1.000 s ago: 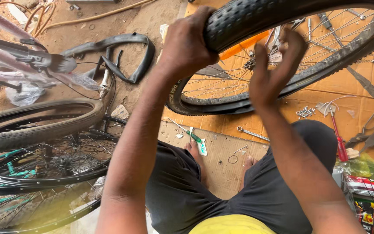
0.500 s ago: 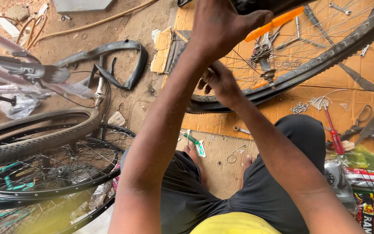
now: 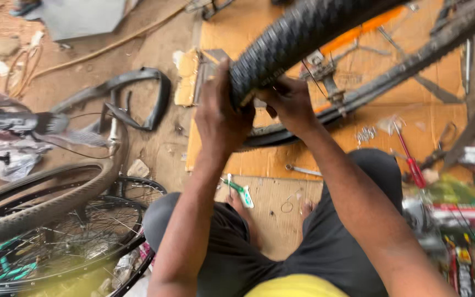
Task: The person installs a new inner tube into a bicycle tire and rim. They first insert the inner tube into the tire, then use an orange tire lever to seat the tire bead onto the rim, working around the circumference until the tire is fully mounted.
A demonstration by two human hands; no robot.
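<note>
Nearest the camera, yellow shirt hem [image 3: 295, 287] and dark shorts [image 3: 237, 264] over bent knees, bare feet on the ground between them; just ahead of the feet, a small green-handled tool [image 3: 240, 192] and a flat spanner [image 3: 302, 170] lying apart; off to the left, spoked bicycle wheels [image 3: 56, 242] stacked flat, a worn grey tyre [image 3: 50, 206] curving over them; off to the right, a blurred clutter of packets and a red-handled screwdriver [image 3: 410, 162]; further up, both forearms raised to a black knobbly tyre [image 3: 298, 36] on a wheel held tilted above the cardboard; left hand [image 3: 221, 118] wrapped over the tread, fingers closed around its edge; right hand [image 3: 290, 104] just beside it, fingers curled in under the tyre at the rim, pinching what cannot be made out; beyond the hands, wheel rim and spokes [image 3: 391, 77] blocking the view of an orange tyre lever [image 3: 358, 33] and small metal parts; underneath, flattened brown cardboard sheet [image 3: 413, 118] on sandy dirt floor [image 3: 155, 38]; farther left, a loose black tyre strip [image 3: 138, 93] bent into a loop; at the far top, a grey slab [image 3: 83, 16] and a tan hose [image 3: 111, 44] trailing across the dirt.
</note>
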